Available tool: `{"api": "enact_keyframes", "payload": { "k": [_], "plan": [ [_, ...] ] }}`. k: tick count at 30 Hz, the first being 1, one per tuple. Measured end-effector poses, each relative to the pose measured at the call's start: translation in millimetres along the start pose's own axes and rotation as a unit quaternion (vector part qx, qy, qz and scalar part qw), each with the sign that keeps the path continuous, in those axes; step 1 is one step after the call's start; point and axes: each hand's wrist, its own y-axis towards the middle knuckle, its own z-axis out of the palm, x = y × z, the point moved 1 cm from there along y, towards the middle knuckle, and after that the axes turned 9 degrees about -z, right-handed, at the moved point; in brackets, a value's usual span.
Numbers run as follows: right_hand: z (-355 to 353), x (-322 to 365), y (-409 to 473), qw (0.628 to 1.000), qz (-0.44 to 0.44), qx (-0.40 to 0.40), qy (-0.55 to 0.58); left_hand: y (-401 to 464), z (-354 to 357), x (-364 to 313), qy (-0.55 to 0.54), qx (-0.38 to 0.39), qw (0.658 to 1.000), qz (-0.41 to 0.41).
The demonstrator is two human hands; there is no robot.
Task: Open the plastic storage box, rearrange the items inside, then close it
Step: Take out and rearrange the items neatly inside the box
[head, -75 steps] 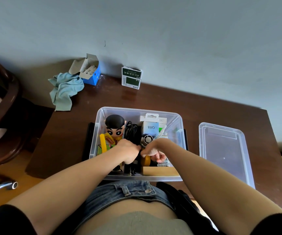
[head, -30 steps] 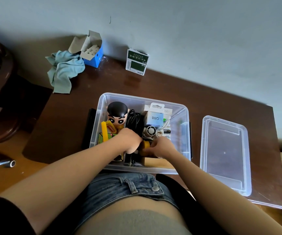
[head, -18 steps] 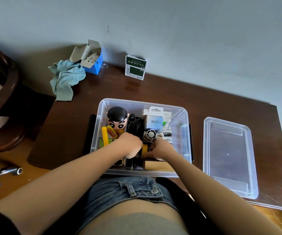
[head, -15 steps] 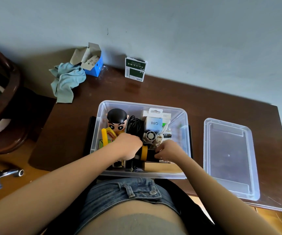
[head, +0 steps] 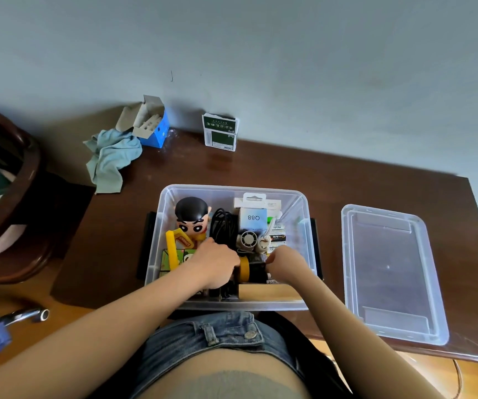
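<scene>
— Where is the box, and is it open?

— I see the clear plastic box [head: 157,254] at the near edge of the brown table [head: 347,180], open. Its lid [head: 390,272] lies flat on the table just to the right, apart from the box.

— What do your hands do?

— Both are inside the box, at its near side. My left hand [head: 214,264] is curled around the left end of a black roll with a yellow band [head: 250,272]. My right hand [head: 285,263] holds the right end with bent fingers.

— What else is in the box?

— A doll head with black hair [head: 191,216] at the far left, black cable [head: 223,226] beside it, a small white package [head: 252,217] to the right.
</scene>
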Motion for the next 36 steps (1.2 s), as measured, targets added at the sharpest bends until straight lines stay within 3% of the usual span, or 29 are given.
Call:
{"api": "enact_keyframes", "payload": {
  "k": [4,9,16,24,26,30,33,36],
  "plan": [
    [-0.1,-3.3,2.9,0.999,-0.004,0.008,0.054,1.3,-6.0,-5.3,-0.071,-0.077,0.992,-0.065],
    [4.3,-4.4,3.0,0.998,-0.012,0.016,0.067,10.1,-6.1,-11.8,-0.049,-0.057,0.987,-0.144],
    [7.8,3.6,4.2,0.986,-0.052,0.044,0.152,12.3,-5.2,-11.0,-0.087,-0.026,0.980,-0.176],
    [0.4,8.4,-3.8,0.989,-0.087,0.042,0.114,5.7,-8.6,-8.4,-0.105,-0.040,0.981,-0.156],
    [-8.2,7.0,-9.9,0.989,-0.096,0.027,0.106,-3.8,-14.7,-1.2,-0.157,-0.073,0.976,-0.135],
    [-25.0,6.4,-22.5,0.984,-0.112,0.008,0.138,-33.8,-26.6,28.2,-0.253,-0.246,0.927,-0.130],
    [-34.8,17.8,-27.5,0.975,-0.137,0.020,0.171,-53.2,-29.6,56.6,-0.245,-0.319,0.895,-0.194],
    [-39.5,41.3,-25.8,0.969,-0.176,0.029,0.173,-67.9,-22.9,78.1,-0.241,-0.321,0.872,-0.278]
  ]
}}
